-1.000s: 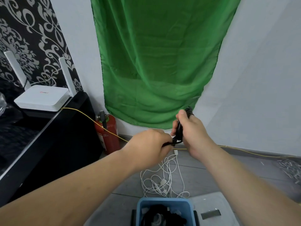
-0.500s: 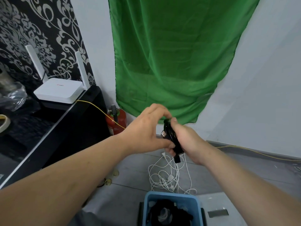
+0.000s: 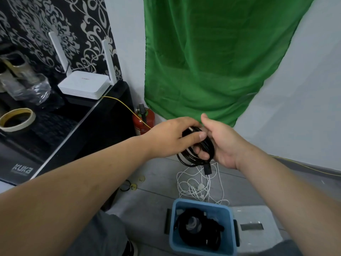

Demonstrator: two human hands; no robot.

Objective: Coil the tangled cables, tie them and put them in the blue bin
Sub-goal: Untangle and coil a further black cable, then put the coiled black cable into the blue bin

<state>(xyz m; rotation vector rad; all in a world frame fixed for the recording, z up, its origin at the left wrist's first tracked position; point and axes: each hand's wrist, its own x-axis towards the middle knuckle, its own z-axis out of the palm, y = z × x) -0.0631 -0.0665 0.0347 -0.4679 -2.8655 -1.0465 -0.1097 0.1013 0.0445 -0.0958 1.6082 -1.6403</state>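
Observation:
A coiled black cable [image 3: 193, 159] hangs in the air between both hands, its black plug [image 3: 207, 169] dangling below. My left hand [image 3: 171, 137] grips the coil from the left, thumb pressed across its top. From the right, my right hand [image 3: 224, 145] holds it with fingers curled through the loop and thumb raised. Under them a tangle of white cables [image 3: 198, 186] lies on the floor. The blue bin [image 3: 174, 228] stands nearest me, with black cables inside.
A black table [image 3: 79, 126] on the left carries a white router [image 3: 84, 85], a tape roll [image 3: 17, 119] and a plastic bag. A red fire extinguisher [image 3: 144, 121] stands by the wall under a green cloth. Rubber bands [image 3: 129, 186] lie on the floor. A white lid [image 3: 258, 226] lies right of the bin.
The head has tilted down and left, bringing the bin and table more into view. The cable has gone from a tight bundle to a round coil, and my right thumb has lifted off it.

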